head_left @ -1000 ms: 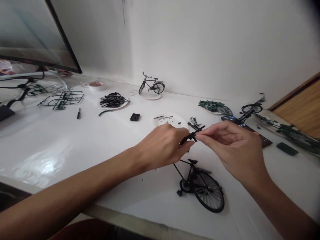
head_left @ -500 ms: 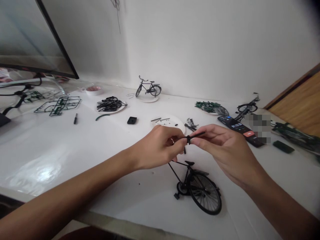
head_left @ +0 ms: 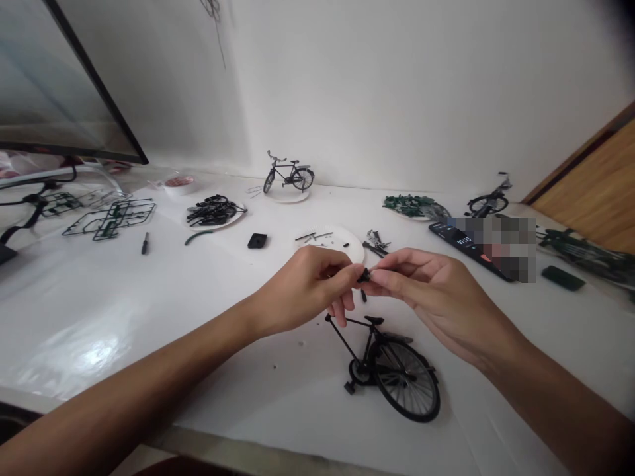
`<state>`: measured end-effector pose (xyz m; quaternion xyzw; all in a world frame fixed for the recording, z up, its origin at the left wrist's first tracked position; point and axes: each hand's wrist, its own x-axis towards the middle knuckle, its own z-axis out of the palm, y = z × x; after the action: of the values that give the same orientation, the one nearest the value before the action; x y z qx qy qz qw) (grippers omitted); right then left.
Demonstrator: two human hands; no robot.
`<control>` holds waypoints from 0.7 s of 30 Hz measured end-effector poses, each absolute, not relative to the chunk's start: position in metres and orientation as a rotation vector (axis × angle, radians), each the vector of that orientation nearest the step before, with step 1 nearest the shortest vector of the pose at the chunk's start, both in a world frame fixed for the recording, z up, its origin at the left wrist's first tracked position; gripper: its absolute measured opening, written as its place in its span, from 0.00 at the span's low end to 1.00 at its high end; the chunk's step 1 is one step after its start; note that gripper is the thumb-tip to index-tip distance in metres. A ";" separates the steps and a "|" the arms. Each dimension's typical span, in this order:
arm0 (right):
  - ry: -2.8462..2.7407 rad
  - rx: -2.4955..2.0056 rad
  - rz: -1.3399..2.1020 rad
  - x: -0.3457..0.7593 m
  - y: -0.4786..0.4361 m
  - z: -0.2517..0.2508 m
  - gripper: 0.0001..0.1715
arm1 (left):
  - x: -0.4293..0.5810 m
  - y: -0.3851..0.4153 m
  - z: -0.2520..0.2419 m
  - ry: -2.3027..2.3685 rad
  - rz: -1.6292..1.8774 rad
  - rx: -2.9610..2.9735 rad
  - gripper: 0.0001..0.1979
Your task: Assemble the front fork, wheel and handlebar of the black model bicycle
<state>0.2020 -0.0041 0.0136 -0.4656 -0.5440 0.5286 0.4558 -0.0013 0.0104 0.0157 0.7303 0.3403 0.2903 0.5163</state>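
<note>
Black parts (head_left: pixel 214 209) fill a paper plate (head_left: pixel 225 225); left grip (head_left: pixel 302 284) and right grip (head_left: pixel 426 291) pinch one piece (head_left: pixel 364 276).

Matt black plastic bicycle part (head_left: pixel 364 276), glossy white plastic sheeting (head_left: pixel 74 350), white paper plate (head_left: pixel 347 237), smooth brown wood panel (head_left: pixel 590 192)

**Black and Green Showing on White**

The small part (head_left: pixel 364 276) is showing black, as is the model bicycle (head_left: pixel 391 373) near the desk's (head_left: pixel 99 317) front edge. Sprue frames (head_left: pixel 109 219) toward the left edge are showing dark green; the desk is showing glossy white.
</note>
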 end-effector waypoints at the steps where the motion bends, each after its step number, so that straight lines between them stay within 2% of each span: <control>1: -1.334 -1.148 1.309 0.202 -0.004 0.013 0.14 | -0.001 0.011 0.016 0.818 0.695 1.757 0.19; 8: -1.274 -1.125 1.427 0.203 -0.002 0.009 0.10 | -0.002 0.010 0.016 0.868 0.699 1.816 0.19; 13: -1.156 -1.060 1.536 0.205 0.000 0.006 0.09 | -0.004 0.008 0.020 0.957 0.868 1.938 0.12; 17: -1.127 -1.021 1.594 0.205 0.002 0.002 0.07 | -0.003 0.009 0.019 0.916 1.002 2.215 0.12; 21: -1.170 -1.022 1.587 0.205 0.002 -0.001 0.07 | 0.000 0.010 0.015 0.881 1.071 2.275 0.06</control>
<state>0.2046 0.0021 -0.0006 -0.4124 -0.4719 0.6402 0.4443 -0.0002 0.0103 0.0146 0.8296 0.3213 0.3905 0.2366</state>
